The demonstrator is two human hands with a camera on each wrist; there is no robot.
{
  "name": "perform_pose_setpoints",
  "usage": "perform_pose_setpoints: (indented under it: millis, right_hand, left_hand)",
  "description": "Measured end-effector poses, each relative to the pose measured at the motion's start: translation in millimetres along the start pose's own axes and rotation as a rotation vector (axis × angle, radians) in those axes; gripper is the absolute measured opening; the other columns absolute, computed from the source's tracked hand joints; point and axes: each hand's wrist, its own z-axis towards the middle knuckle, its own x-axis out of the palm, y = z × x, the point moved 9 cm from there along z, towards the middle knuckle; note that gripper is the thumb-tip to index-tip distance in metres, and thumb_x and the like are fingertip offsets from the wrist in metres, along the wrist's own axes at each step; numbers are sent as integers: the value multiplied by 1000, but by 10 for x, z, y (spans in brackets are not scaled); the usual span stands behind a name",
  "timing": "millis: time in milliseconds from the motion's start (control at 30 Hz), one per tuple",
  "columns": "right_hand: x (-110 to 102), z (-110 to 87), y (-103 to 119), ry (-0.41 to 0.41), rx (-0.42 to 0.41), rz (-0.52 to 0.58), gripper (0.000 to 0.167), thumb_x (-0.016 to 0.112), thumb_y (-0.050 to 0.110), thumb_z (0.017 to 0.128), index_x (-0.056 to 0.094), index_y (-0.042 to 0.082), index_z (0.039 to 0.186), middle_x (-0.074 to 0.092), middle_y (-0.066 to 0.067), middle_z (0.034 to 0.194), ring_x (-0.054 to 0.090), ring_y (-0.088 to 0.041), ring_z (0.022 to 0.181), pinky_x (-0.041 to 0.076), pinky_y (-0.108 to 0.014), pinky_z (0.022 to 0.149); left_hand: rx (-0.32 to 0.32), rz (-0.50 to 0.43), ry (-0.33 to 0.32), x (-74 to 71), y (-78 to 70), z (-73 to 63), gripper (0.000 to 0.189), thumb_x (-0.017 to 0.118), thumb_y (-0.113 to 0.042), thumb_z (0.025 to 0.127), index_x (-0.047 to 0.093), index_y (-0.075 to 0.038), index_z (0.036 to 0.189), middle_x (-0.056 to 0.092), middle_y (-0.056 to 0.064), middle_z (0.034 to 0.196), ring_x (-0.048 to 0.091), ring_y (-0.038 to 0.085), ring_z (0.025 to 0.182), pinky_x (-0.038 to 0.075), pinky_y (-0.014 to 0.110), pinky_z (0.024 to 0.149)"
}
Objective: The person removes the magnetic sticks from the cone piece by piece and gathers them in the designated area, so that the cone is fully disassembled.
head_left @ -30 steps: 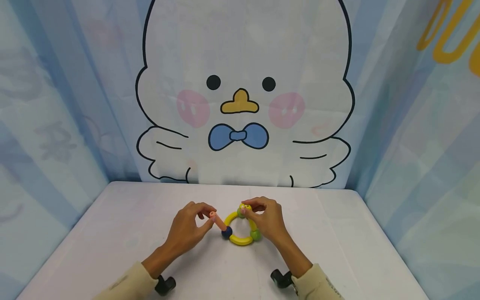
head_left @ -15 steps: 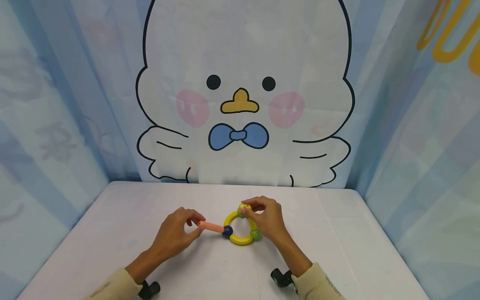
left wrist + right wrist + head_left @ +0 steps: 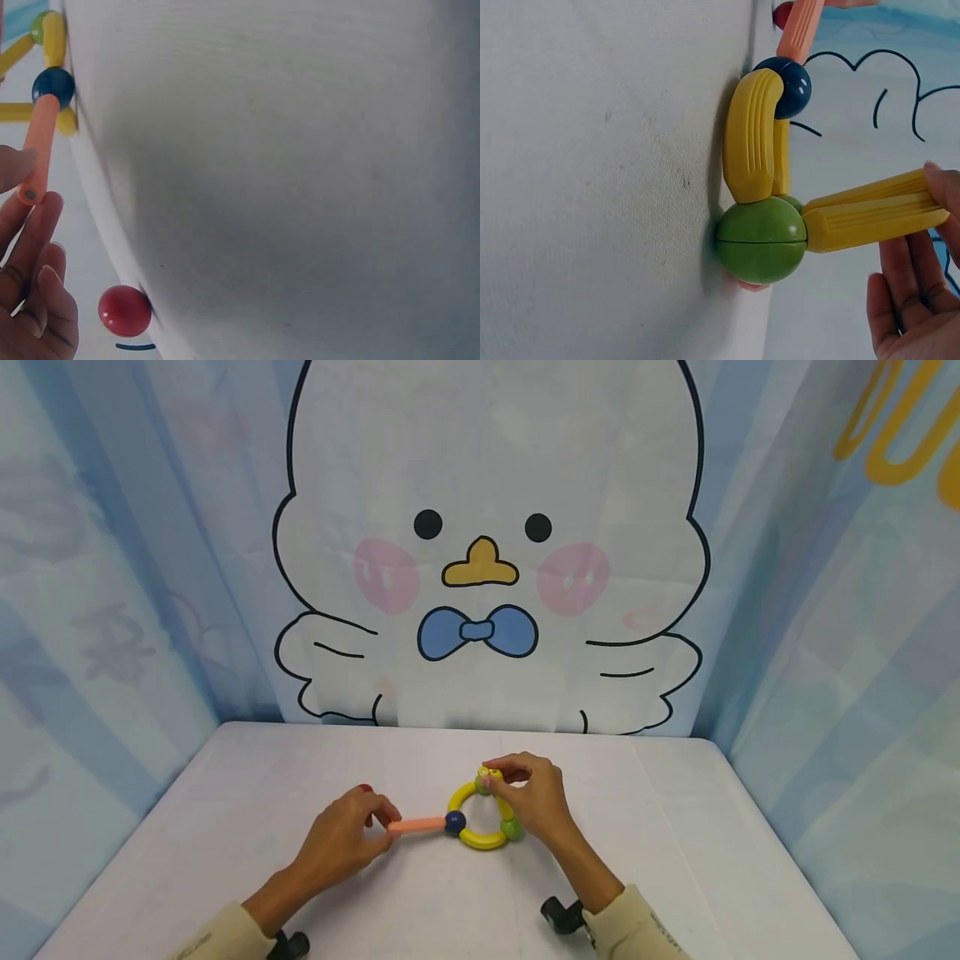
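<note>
My left hand [image 3: 341, 831] holds the far end of an orange magnetic rod [image 3: 417, 826] between thumb and fingers. The rod's other end meets a dark blue ball [image 3: 455, 823]. From that ball runs a ring of curved yellow rods [image 3: 483, 841] with green balls [image 3: 512, 829], lying on the table. Two straight yellow rods [image 3: 877, 217] rise from the green balls in the right wrist view and come together at the top. There my right hand [image 3: 540, 797] pinches them with thumb and fingers, its other fingers loosely bent.
A red ball [image 3: 125, 310] rests on the white table [image 3: 637, 860] just beyond my left hand. Behind the table hangs a curtain [image 3: 480, 685] with a printed cartoon bird. Dark wrist cameras [image 3: 562, 916] sit at both sleeves.
My left hand has moved left and lower, swinging the orange rod about the blue ball until it points left and lies nearly flat. The red ball has come into sight. My right hand stays put.
</note>
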Motion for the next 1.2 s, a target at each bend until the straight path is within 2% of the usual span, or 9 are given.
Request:
perform_pose_setpoints:
  millis: [100,367,600,767,933,1200]
  right_hand:
    - [-2,0,5,1,-1,-1,18,87,20,90,84,24,107,78,6,101,68,-10,90,59,-42,90]
    - [-3,11,26,3,-13,-9,18,87,21,90,84,23,108,78,6,100,69,-9,90,57,-25,85]
    - [1,4,24,6,-8,-11,18,87,21,90,84,23,108,78,6,100,68,-9,90,58,-29,87]
    - [-4,0,19,5,-7,-10,18,87,21,90,84,24,108,78,6,100,68,-9,90,58,-28,86]
    - [-6,-1,15,7,-8,-11,18,86,21,90,84,24,108,78,6,100,68,-9,90,57,-24,85]
    - [-5,-2,-7,8,2,-24,18,86,22,91,84,23,108,78,6,101,69,-10,90,57,-24,85]
  left_hand:
    - [-18,14,22,53,39,8,23,93,-16,80,77,-25,94,66,-15,87,54,7,83,51,26,75]
    - [-37,74,62,127,52,34,22,95,-18,79,76,-24,90,66,-13,81,52,7,78,51,30,75]
    - [-45,107,100,181,61,24,22,96,-23,79,76,-23,90,63,-12,77,51,9,77,49,29,74]
    - [-39,105,91,186,47,30,22,95,-24,80,76,-24,93,63,-13,78,51,8,79,49,29,75]
    - [-12,72,45,152,-68,80,22,92,-24,84,78,-26,100,66,-15,85,53,6,83,51,27,77]
    - [57,-49,-51,89,-419,261,20,88,-28,89,80,-24,107,73,-11,90,56,9,83,47,22,70]
